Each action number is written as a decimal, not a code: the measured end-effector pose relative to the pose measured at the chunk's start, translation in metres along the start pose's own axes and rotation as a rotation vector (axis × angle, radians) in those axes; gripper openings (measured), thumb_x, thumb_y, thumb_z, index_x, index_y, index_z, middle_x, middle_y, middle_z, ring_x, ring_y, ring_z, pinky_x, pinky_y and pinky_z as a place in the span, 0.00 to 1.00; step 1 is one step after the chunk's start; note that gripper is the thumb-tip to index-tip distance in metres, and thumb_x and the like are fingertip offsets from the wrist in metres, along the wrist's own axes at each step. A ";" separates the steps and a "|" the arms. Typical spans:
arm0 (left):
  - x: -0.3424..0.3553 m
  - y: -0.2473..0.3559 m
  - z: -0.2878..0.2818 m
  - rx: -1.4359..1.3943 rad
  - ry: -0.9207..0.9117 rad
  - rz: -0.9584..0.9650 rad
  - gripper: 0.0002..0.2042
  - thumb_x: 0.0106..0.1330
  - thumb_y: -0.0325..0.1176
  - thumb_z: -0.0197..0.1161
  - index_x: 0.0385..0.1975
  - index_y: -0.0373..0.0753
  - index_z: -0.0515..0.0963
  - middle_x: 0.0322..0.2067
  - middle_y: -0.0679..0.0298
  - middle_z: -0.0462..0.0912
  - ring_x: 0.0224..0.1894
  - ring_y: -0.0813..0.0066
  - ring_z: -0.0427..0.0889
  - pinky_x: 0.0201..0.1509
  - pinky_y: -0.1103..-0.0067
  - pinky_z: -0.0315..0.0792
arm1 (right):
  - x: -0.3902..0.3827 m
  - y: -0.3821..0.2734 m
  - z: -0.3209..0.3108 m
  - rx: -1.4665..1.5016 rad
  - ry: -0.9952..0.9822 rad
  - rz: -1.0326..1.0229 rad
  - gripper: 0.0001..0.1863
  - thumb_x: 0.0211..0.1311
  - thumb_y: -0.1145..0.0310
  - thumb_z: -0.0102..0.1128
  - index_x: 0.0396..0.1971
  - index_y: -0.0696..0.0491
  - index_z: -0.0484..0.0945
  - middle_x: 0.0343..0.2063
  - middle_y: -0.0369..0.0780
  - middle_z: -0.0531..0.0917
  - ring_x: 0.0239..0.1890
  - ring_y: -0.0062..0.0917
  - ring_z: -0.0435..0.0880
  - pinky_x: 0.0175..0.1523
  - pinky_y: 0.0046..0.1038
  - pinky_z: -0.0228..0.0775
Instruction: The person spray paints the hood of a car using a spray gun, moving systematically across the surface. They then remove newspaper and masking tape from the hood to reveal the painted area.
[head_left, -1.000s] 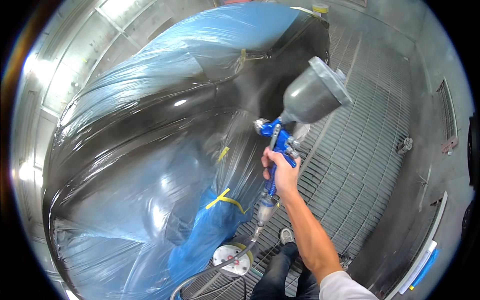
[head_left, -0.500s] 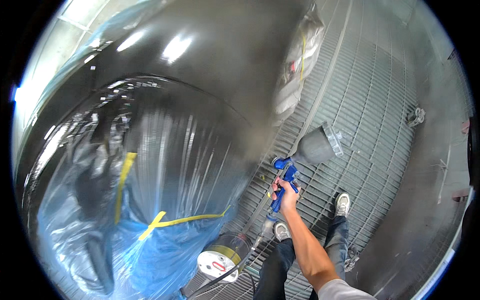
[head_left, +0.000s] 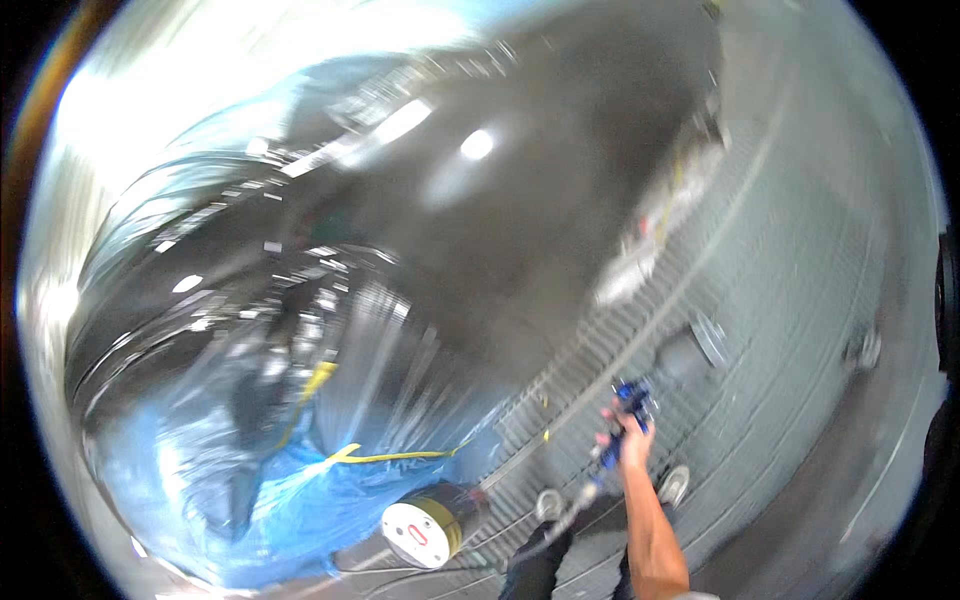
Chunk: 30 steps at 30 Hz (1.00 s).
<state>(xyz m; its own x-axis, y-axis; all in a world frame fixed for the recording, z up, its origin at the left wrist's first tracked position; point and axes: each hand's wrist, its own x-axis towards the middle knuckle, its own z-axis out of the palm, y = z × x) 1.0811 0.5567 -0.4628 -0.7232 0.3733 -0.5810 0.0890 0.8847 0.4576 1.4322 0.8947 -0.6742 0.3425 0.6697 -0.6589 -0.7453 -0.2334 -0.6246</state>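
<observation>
While the right hand (head_left: pixel 628 445) stayed wrapped around the blue spray gun (head_left: pixel 632 400) above the grated floor (head_left: pixel 780 330), beside the glossy black car panel (head_left: pixel 480 230), even passes seemed wise; the left hand was unseen.

Right hand (head_left: pixel 632 443) outstretched, apparently clenched.

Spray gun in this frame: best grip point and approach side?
Grip the spray gun by its blue handle, coming from below and behind, as the right hand does now. The grey cup sits on top to the right and a hose trails from the handle's base, so only the handle's middle looks free. Motion blur hides finger detail.
</observation>
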 end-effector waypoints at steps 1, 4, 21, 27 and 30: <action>-0.019 -0.005 -0.001 -0.007 0.031 -0.020 0.20 0.65 0.51 0.57 0.28 0.36 0.74 0.18 0.61 0.72 0.23 0.69 0.72 0.25 0.71 0.66 | -0.024 -0.042 0.005 -0.059 -0.013 0.019 0.20 0.58 0.71 0.51 0.52 0.58 0.73 0.43 0.42 0.82 0.40 0.31 0.84 0.21 0.30 0.80; -0.047 -0.014 0.012 0.005 0.053 -0.032 0.20 0.65 0.51 0.57 0.28 0.36 0.74 0.18 0.61 0.72 0.23 0.69 0.73 0.26 0.71 0.66 | -0.083 -0.190 0.027 -0.210 -0.070 -0.110 0.19 0.61 0.65 0.54 0.51 0.56 0.73 0.39 0.41 0.83 0.36 0.29 0.84 0.18 0.29 0.78; -0.318 0.062 0.113 -0.006 0.147 -0.378 0.27 0.57 0.54 0.63 0.26 0.28 0.81 0.22 0.38 0.77 0.37 0.42 0.81 0.39 0.62 0.71 | -0.127 -0.568 0.406 -0.936 -0.777 -0.302 0.28 0.64 0.53 0.50 0.57 0.57 0.69 0.47 0.42 0.82 0.44 0.24 0.83 0.17 0.15 0.72; -0.407 0.074 0.129 -0.579 0.079 -0.538 0.21 0.59 0.45 0.66 0.18 0.29 0.76 0.12 0.48 0.72 0.16 0.65 0.72 0.25 0.64 0.65 | -0.169 -0.568 0.417 -1.040 -0.708 -0.311 0.27 0.62 0.53 0.53 0.57 0.51 0.68 0.49 0.42 0.81 0.47 0.25 0.82 0.21 0.19 0.73; -0.459 0.093 0.203 -0.924 0.078 -0.554 0.18 0.61 0.43 0.64 0.21 0.32 0.76 0.15 0.52 0.73 0.19 0.67 0.73 0.26 0.67 0.66 | -0.200 -0.545 0.457 -1.100 -0.879 -0.249 0.21 0.62 0.58 0.52 0.52 0.53 0.72 0.42 0.42 0.84 0.39 0.27 0.85 0.22 0.22 0.74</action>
<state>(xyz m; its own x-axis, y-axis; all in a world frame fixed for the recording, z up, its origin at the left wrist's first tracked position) 1.5606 0.5242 -0.2902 -0.5484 -0.0623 -0.8339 -0.7918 0.3593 0.4939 1.5091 1.2100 -0.0104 -0.3666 0.8902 -0.2705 0.2341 -0.1932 -0.9528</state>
